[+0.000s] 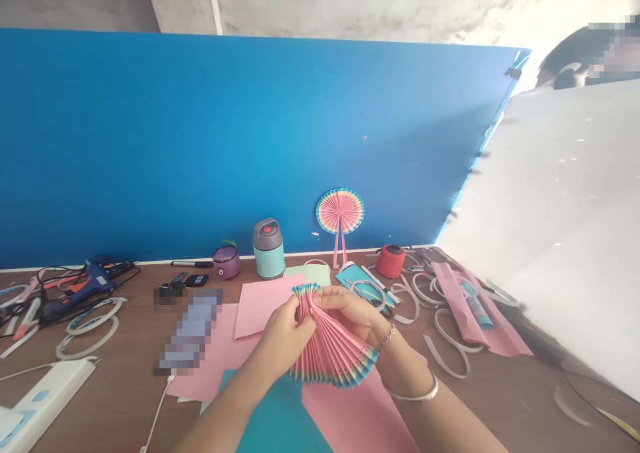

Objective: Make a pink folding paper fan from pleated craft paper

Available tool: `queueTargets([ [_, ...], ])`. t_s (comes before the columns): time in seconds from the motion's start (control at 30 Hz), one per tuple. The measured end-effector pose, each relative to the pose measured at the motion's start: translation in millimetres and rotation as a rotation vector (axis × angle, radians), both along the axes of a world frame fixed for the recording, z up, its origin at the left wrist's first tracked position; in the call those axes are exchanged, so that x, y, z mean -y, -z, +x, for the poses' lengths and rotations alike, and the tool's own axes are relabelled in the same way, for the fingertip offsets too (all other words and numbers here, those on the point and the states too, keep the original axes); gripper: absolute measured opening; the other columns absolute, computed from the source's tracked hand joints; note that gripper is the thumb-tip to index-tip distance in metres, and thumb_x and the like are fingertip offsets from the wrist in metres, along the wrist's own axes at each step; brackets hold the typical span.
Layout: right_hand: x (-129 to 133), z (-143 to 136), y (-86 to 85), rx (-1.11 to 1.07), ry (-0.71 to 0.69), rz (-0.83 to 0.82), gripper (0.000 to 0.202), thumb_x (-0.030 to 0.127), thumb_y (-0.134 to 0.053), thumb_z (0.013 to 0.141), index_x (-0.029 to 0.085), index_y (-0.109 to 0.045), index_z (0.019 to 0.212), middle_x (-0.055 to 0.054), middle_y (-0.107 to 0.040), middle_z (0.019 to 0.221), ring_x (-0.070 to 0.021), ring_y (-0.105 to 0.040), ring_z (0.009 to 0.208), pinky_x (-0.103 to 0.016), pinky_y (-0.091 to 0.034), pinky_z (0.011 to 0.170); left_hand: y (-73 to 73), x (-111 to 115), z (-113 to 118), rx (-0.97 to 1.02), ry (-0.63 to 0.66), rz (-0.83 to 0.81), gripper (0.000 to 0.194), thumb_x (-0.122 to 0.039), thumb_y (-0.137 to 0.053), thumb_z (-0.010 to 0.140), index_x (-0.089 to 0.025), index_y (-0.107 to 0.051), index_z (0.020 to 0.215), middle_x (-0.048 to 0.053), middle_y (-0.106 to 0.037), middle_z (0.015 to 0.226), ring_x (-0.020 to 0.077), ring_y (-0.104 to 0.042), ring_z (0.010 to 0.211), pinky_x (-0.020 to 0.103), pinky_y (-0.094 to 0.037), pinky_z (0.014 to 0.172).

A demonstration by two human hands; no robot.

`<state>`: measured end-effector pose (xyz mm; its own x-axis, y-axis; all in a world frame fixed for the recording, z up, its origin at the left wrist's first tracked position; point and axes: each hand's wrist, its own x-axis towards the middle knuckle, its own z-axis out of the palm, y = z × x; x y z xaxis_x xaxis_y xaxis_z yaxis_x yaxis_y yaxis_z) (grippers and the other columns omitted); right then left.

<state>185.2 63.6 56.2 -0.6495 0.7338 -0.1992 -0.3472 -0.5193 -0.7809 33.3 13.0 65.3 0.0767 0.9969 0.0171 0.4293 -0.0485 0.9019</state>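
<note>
A pleated pink paper fan [334, 353] with a blue, green and cream edge is held over the desk, spread widest toward me. My left hand [289, 336] grips its left side, thumb pressed on the pleats. At the top right, my right hand [350, 309] pinches the folds near the narrow middle. Pink paper [355, 413] and teal paper [275, 416] lie below the fan. Behind, a finished round fan [340, 211] with two pink stick handles leans upright against the blue panel.
A lidded turquoise jar [269, 249], a purple pot [226, 261] and a red round container [391, 261] stand along the panel. A glue gun [90, 286] lies left, near a power strip [55, 399]. Curled white strips [445, 346] and a glue stick [477, 309] lie right.
</note>
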Motion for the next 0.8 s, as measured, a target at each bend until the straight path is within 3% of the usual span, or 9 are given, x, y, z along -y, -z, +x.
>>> queueTargets([
  [0.43,-2.7,3.6,-5.8,0.120,-0.022,0.097,0.023,0.023,-0.079,0.063,0.008,-0.066,0.075,-0.003,-0.066,0.066,-0.0142,-0.062,0.063,-0.030,-0.044,0.069,0.0,3.0,-0.5,0.023,0.091,-0.023,0.016,-0.020,-0.050,0.074,-0.019,-0.055,0.090,0.002,-0.061,0.081,0.0167,-0.056,0.071,0.026,-0.044,0.063],
  [0.8,-2.4,3.6,-5.4,0.111,-0.035,0.117,0.024,0.023,-0.079,0.063,0.008,-0.067,0.078,-0.004,-0.067,0.067,-0.0163,-0.063,0.067,-0.032,-0.044,0.072,-2.6,4.0,-2.4,0.123,0.186,-0.040,0.028,-0.018,-0.047,0.076,-0.018,-0.056,0.103,0.000,-0.059,0.081,0.0135,-0.051,0.062,0.028,-0.045,0.071],
])
